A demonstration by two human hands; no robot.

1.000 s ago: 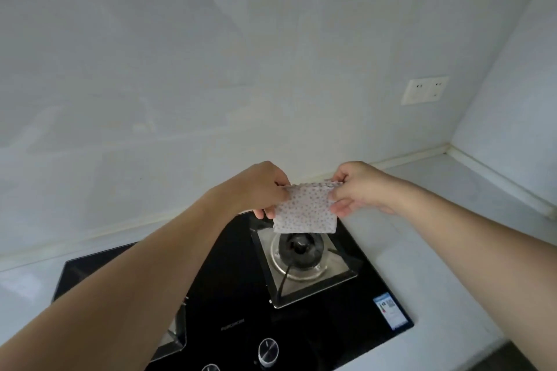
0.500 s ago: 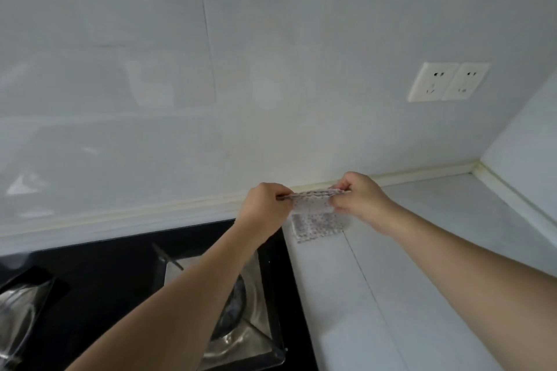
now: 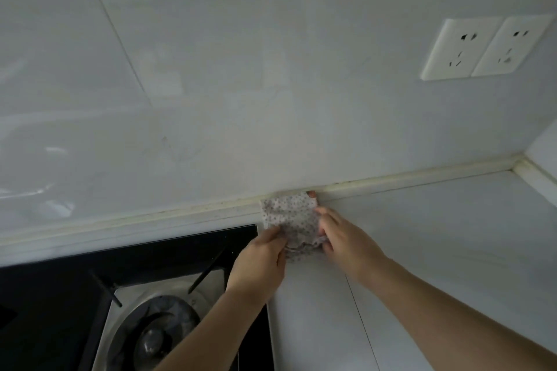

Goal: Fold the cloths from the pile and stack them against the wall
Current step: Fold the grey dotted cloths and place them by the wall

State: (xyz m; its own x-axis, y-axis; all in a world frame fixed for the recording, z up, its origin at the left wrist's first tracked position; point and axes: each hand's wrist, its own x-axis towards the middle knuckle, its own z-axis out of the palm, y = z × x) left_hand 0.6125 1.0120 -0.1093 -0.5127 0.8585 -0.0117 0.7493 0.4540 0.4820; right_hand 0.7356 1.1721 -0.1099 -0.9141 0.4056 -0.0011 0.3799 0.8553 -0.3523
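The person shows 2 bare forearms and 2 hands, with no sleeve, cuff or glove on either arm as far as the frame's lower edge. The left hand (image 3: pixel 261 259) and the right hand (image 3: pixel 346 244) carry no ring, watch, bracelet or strap where they are seen. The fingernails that show look short and unpainted. Nothing else of the person is in view.

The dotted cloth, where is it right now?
In the head view the dotted cloth lies on the counter against the wall, right of the stove, between both hands.
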